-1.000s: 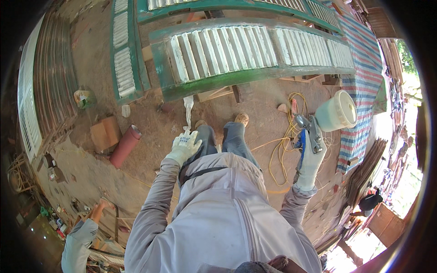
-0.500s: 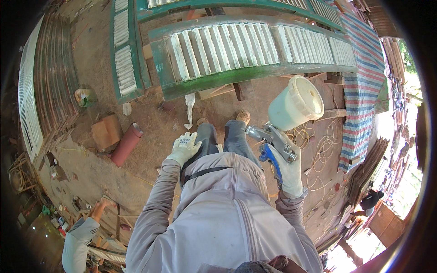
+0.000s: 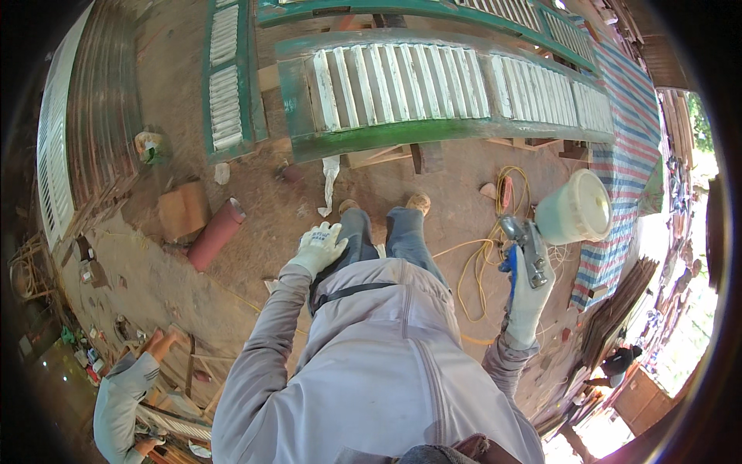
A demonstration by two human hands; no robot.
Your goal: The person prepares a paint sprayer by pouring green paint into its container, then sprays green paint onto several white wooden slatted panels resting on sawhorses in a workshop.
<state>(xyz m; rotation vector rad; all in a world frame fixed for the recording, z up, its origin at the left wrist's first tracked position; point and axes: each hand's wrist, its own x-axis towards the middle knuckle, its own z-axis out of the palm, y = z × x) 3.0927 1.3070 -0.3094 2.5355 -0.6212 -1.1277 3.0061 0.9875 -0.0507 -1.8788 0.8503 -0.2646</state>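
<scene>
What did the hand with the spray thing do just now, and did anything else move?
The right hand swung the spray gun with its white cup in toward the body half a second ago, then back out to the right. It kept its grip throughout. The left hand stayed resting on the thigh, holding nothing. The green shutter, red roll and yellow cord stayed put.

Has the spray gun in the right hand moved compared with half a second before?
Yes. The spray gun with its white cup went down and right, away from the green shutter.
</scene>
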